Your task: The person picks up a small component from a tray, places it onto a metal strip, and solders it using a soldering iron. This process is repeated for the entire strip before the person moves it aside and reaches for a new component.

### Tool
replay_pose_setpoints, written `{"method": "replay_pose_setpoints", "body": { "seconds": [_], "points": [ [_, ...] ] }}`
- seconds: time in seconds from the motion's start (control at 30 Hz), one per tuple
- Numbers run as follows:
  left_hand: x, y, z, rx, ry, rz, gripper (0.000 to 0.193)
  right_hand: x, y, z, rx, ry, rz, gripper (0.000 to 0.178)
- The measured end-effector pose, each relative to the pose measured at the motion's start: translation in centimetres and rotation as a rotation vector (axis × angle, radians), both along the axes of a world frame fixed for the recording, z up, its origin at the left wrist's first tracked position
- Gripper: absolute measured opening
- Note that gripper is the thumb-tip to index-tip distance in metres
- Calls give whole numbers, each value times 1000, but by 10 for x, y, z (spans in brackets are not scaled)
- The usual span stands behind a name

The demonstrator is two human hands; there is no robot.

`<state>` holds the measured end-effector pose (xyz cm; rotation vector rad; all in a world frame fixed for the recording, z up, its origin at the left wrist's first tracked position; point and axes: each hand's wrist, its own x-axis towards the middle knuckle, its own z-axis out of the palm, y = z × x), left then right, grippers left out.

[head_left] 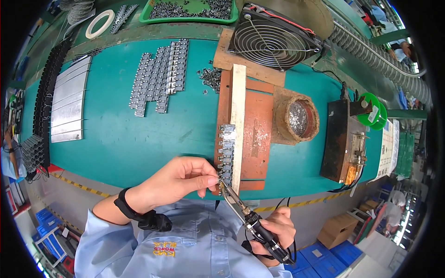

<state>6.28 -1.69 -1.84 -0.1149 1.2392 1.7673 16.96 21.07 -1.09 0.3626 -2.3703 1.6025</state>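
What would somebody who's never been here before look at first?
Probably the big black fan with round wire rings, at the far side of the green table. Next might be the black-handled soldering iron in the person's right grip, its tip down at the near end of a row of little metal parts beside a pale wooden bar. The bright green spool on the right could catch the eye too.

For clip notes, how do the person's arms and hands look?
The left hand and right hand are ungloved. On the left are a light blue sleeve and black wrist strap with a black module; on the right, a partly hidden black wristband.
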Motion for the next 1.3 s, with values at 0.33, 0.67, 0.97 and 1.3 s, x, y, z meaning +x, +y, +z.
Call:
{"method": "replay_pose_setpoints", "body": {
  "seconds": [0.33, 0.67, 0.97, 1.3],
  "points": [
    [0, 0, 0, -9, 7, -2, 10, 0, 1, -2, -7, 4, -3, 36],
    [1, 0, -1, -3, 24, 7, 11, 3, 3, 0, 6, 3, 15, 37],
    [1, 0, -1, 12, 19, 13, 11, 3, 4, 0, 4, -23, 26, 37],
    [3, 2, -2, 11, 36, 17, 9, -2, -4, -18, -379, -109, -540, 60]
  ]
}}
